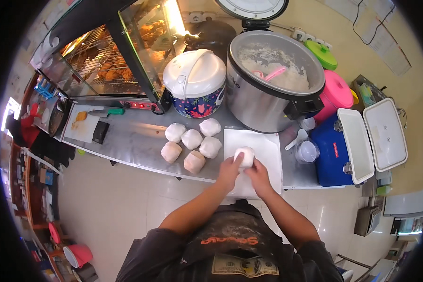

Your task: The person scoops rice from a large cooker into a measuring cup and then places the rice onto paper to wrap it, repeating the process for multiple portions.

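Glass display cabinet (132, 54), lit and stocked with fried pieces (111, 74), noted immediately left of the closed floral rice cooker (194, 80). Farther left of that cooker, a white cutting board (87, 134) and a green-handled knife (105, 112) observed lying on the steel counter (143, 128). Well to the cooker's right: a green-lidded container (321, 54), a pink lidded tub (337, 89) and a blue cool box (331, 155), lid raised
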A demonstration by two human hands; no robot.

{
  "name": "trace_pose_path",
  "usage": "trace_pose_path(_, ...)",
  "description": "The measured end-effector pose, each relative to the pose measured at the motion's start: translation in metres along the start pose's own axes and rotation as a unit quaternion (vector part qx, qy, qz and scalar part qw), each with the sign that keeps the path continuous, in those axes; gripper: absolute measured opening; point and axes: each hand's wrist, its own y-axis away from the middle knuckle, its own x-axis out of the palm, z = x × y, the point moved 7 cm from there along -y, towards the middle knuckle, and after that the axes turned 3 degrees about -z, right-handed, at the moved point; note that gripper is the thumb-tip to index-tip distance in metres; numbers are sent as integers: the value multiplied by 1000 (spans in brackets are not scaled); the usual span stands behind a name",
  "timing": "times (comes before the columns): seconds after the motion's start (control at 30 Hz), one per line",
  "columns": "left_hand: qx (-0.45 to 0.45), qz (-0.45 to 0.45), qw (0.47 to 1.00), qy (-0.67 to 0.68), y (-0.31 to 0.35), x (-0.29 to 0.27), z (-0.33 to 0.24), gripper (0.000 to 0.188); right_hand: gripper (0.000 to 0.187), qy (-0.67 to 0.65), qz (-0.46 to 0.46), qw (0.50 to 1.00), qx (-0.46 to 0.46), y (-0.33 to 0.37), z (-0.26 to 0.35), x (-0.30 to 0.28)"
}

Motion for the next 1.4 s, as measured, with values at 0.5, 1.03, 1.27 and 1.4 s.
trace_pose_path(0.5,252,-265,930,-36,53,-244,-139,45,36,195,240,941,-141,-40,263,-22)
trace_pose_path(1.03,231,-517,662,-491,19,-335,-133,53,24,752,468,460,-63,-393,190,-14)
trace_pose_path(1.27,305,-532,669,-421,101,-190,-91,25,30,724,376,509,-274,-341,233,-10)
trace_pose_path(1.4,335,-466,693,-437,94,-141,-66,23,36,690,366,586,-217,-305,266,-42)
